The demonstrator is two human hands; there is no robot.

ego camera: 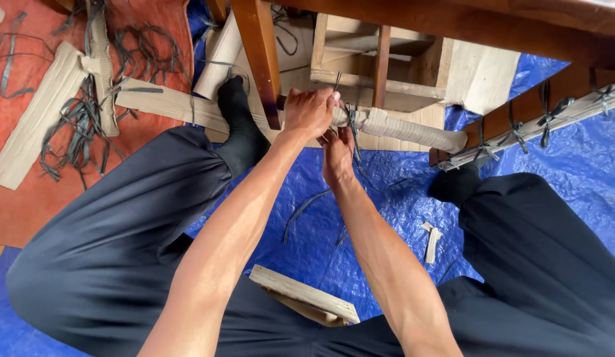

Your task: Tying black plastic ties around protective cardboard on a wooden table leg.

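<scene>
Head view: both hands, left hand (310, 112) & right hand (337, 155), gripping black strap (351, 125) on cardboard-wrapped rail (407, 129).

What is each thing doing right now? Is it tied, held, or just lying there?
Left hand: gripping the cardboard wrap.
Right hand: pinching the dark strap.
Cardboard wrap: rolled round a rail, partly tied.
Strap: looped round the wrap, ends loose.
Wood piece: lying on the person's lap.
Tarp: spread out, crinkled.
</scene>
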